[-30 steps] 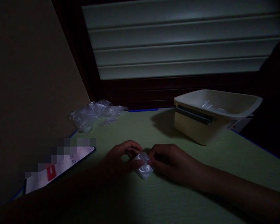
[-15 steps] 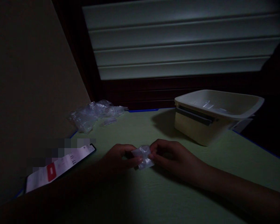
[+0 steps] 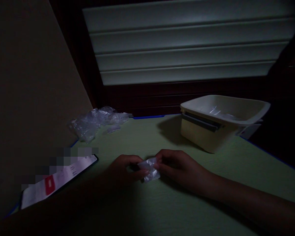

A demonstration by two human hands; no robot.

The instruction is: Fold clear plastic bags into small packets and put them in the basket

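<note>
A small clear plastic bag (image 3: pixel 151 170) is held low over the green table (image 3: pixel 142 141), between both hands. My left hand (image 3: pixel 127 168) pinches its left side between thumb and fingers. At its upper right edge, the thumb and fingertips of my right hand (image 3: pixel 173 164) are closed on it. The bag looks flat and slightly creased, with shiny highlights. Dim light hides whatever may be inside it.
A pile of clear plastic bags (image 3: pixel 93 123) lies at the back left. A lit phone (image 3: pixel 61 180) is at the left edge. The cream bin (image 3: pixel 201 132) at the back right holds clear plastic. Behind stands a slatted panel (image 3: pixel 182 59).
The view has shifted slightly, so the bin and phone appear a little further left. Both hands still hold the small bag, with little change in their grip.
</note>
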